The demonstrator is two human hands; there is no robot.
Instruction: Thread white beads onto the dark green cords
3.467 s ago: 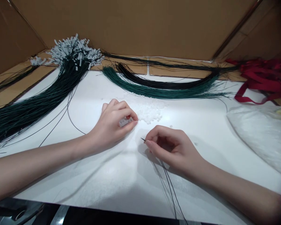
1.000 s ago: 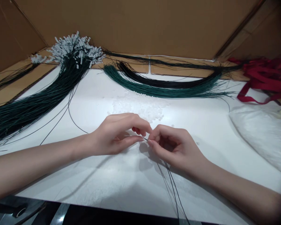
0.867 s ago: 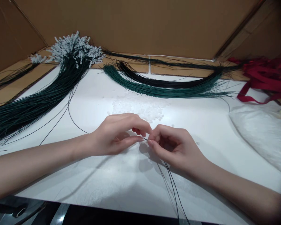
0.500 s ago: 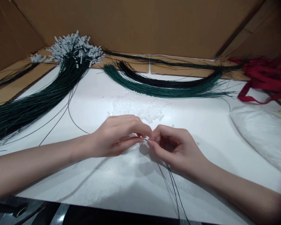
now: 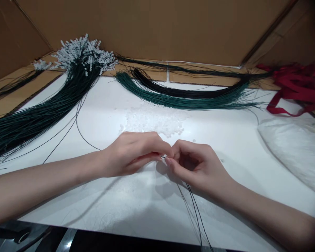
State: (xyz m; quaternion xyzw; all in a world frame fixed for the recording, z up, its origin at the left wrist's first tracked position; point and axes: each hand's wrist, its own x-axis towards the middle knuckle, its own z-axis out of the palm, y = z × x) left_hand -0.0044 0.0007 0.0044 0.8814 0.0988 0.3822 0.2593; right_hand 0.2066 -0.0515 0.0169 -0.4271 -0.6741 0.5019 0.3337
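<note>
Both my hands meet fingertip to fingertip over the white tabletop. My right hand [image 5: 196, 162] is closed, pinching dark thin wires [image 5: 195, 206] whose long ends hang down past the table's front edge. A short dark piece of wire shows between its thumb and the other hand's fingers. My left hand [image 5: 138, 154] is closed at that same wire end; its fingertips hide what they hold, possibly something small and white. Just beyond the hands lies a loose spread of small white beads [image 5: 154, 119].
At the left lies a thick bundle of green wires [image 5: 42, 108] tipped with white beads [image 5: 81, 52]. Bare green and black wires [image 5: 189, 98] lie along the back. Red ribbon [image 5: 296, 94] and a clear plastic bag [image 5: 296, 150] sit at right. Cardboard walls [image 5: 157, 28] enclose the table.
My left hand has shifted slightly, its fingers closing down nearer to my right fingertips. My right hand and the hanging wires have hardly moved.
</note>
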